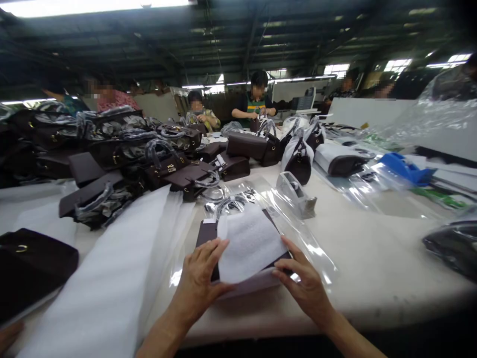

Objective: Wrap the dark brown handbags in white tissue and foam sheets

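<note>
In front of me a dark brown handbag (207, 233) lies on a clear plastic bag (315, 248), its wrapped handles pointing away. A white foam sheet (249, 238) covers most of its upper face. At the near left edge, my left hand (201, 273) grips the handbag through the foam, thumb low and fingers on top. My right hand (303, 281) holds the near right corner, its index finger stretched along the side and the other fingers curled. A small white tag (209, 221) shows at the handbag's far left corner.
A stack of white foam sheets (112, 268) lies to the left, beside another dark bag (33, 268). Many handbags (160, 169) are heaped behind. A tape dispenser (296, 194) stands just beyond the plastic. A blue object (406, 169) lies right. Co-workers (257, 102) sit across the table.
</note>
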